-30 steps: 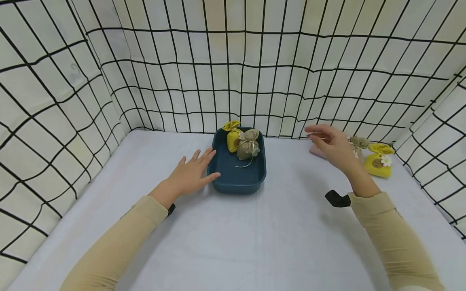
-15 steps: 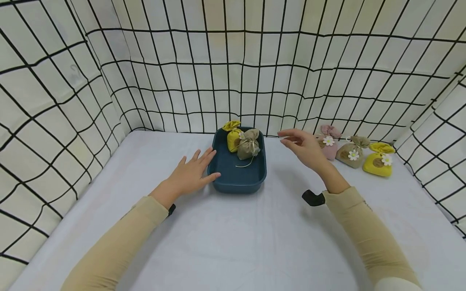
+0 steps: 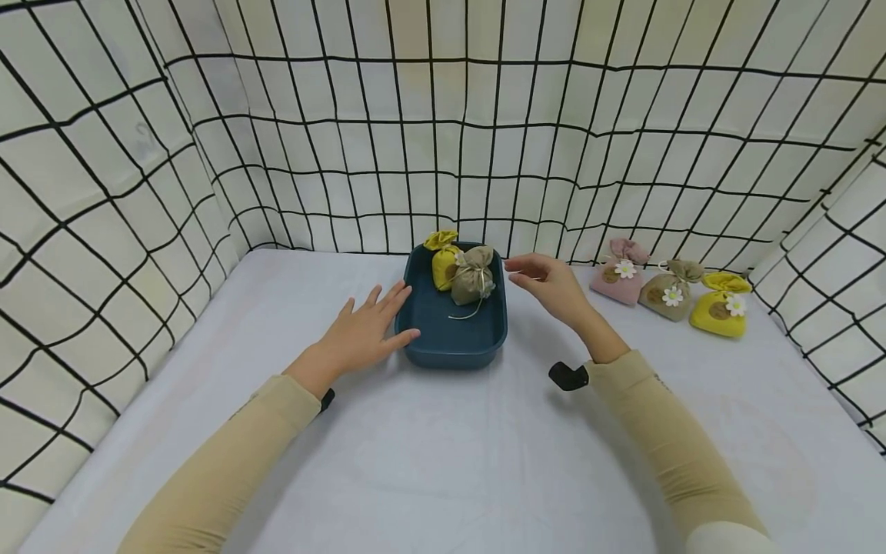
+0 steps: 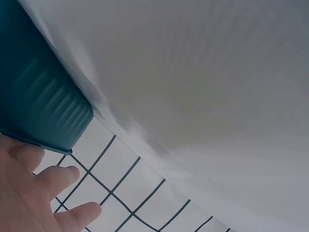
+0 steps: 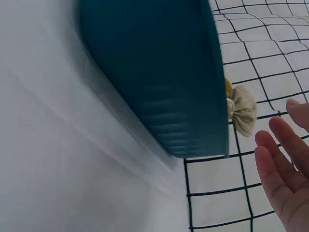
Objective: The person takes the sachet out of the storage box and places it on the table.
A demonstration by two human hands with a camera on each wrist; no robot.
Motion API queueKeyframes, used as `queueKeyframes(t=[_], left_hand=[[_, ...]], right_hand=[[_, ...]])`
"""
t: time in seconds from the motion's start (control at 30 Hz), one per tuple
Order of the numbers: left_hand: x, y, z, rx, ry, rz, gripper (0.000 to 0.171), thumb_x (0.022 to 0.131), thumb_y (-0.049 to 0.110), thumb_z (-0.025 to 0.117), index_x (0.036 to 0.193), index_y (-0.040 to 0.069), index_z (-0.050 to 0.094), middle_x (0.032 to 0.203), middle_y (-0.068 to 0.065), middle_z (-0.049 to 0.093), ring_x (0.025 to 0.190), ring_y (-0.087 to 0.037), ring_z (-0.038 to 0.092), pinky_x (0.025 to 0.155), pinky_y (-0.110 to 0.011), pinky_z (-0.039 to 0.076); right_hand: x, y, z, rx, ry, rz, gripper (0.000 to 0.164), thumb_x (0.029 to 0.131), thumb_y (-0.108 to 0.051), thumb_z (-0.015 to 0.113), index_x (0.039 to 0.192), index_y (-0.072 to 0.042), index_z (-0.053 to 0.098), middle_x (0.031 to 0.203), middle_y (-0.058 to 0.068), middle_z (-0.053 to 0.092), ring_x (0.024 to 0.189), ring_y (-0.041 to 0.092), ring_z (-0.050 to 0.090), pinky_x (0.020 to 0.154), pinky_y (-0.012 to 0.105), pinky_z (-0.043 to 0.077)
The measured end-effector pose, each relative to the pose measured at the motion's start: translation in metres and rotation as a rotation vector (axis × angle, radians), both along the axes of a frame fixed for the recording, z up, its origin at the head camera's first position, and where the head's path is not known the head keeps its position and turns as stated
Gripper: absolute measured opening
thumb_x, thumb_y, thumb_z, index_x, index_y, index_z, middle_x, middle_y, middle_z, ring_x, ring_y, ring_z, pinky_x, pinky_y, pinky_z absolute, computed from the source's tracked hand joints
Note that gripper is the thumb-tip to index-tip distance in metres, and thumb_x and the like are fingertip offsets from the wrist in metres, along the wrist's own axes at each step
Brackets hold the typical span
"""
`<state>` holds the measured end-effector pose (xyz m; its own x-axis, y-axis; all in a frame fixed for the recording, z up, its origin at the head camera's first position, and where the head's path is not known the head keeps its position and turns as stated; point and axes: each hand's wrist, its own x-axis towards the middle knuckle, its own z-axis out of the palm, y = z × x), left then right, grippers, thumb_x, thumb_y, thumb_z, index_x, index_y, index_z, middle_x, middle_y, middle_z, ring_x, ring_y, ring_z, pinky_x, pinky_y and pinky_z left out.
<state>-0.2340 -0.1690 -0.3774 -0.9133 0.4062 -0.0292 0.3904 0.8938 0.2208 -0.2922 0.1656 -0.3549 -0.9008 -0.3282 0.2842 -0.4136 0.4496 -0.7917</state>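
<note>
A dark blue plastic bin [image 3: 453, 338] stands on the white cloth, with a yellow drawstring pouch [image 3: 443, 269] and a beige drawstring pouch [image 3: 471, 285] in its far half. My left hand [image 3: 356, 336] has its fingers spread, the tips at the bin's left rim. In the left wrist view, its fingers [image 4: 63, 180] lie along the rim. Just outside the right rim is my right hand [image 3: 550, 288], fingers lightly bent, nothing in them. The right wrist view shows its fingertips [image 5: 263, 137] apart from the bin, near the beige pouch's gathered top [image 5: 244, 111].
Farther right on the cloth sit a pink pouch [image 3: 618, 281], another beige pouch [image 3: 666, 294] and another yellow pouch [image 3: 720, 312], each with a white flower. A black wire grid [image 3: 484, 123] backed with white fabric encloses the back and both sides.
My right hand has moved left from over the pink pouch to the bin's right rim, bringing the pink pouch fully into view. The left hand and the bin have stayed put.
</note>
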Motion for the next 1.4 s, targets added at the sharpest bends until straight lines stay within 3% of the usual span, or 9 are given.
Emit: queueKeyframes(t=[0.33,0.6,0.87,1.1,1.4], left_hand=[[0.0,0.0,0.0,-0.012,0.008,-0.004,0.086,0.103,0.062,0.046,0.167,0.014,0.012,0.172,-0.007,0.01,0.155,-0.041,0.011,0.116,-0.072,0.011],[-0.001,0.001,0.001,-0.007,0.005,-0.003,0.086,0.104,0.061,0.047,0.167,0.013,0.014,0.172,-0.007,0.011,0.155,-0.04,0.011,0.116,-0.072,0.01],[0.0,0.0,0.002,-0.011,-0.013,-0.004,0.087,0.103,0.063,0.046,0.167,0.014,0.013,0.172,-0.007,0.01,0.155,-0.04,0.01,0.116,-0.072,0.01],[0.002,0.001,0.006,-0.003,-0.017,-0.004,0.087,0.103,0.061,0.049,0.166,0.013,0.014,0.171,-0.008,0.011,0.155,-0.041,0.011,0.116,-0.072,0.01],[0.001,0.001,0.005,-0.009,-0.015,-0.001,0.087,0.103,0.061,0.048,0.167,0.013,0.014,0.172,-0.007,0.011,0.155,-0.04,0.011,0.116,-0.072,0.01]], right_hand=[[-0.012,-0.01,-0.009,-0.053,-0.051,-0.019,0.031,0.102,-0.01,0.066,0.131,0.0,0.067,0.131,0.017,0.067,0.116,0.032,0.065,0.097,0.047,0.053],[-0.022,-0.022,-0.009,-0.051,-0.135,-0.022,0.048,0.1,-0.009,0.069,0.146,-0.003,0.056,0.141,0.018,0.06,0.127,0.033,0.06,0.103,0.046,0.05],[-0.03,-0.029,-0.005,-0.005,-0.142,-0.018,0.061,0.097,-0.006,0.071,0.153,-0.005,0.046,0.148,0.02,0.053,0.13,0.037,0.056,0.103,0.049,0.05],[-0.036,-0.032,-0.003,0.043,-0.121,-0.019,0.065,0.093,-0.003,0.076,0.152,-0.005,0.049,0.149,0.018,0.053,0.13,0.035,0.056,0.102,0.047,0.051],[-0.041,-0.041,-0.001,0.172,-0.093,0.072,0.068,0.09,0.005,0.075,0.152,-0.007,0.05,0.152,0.017,0.046,0.13,0.037,0.055,0.099,0.047,0.053]])
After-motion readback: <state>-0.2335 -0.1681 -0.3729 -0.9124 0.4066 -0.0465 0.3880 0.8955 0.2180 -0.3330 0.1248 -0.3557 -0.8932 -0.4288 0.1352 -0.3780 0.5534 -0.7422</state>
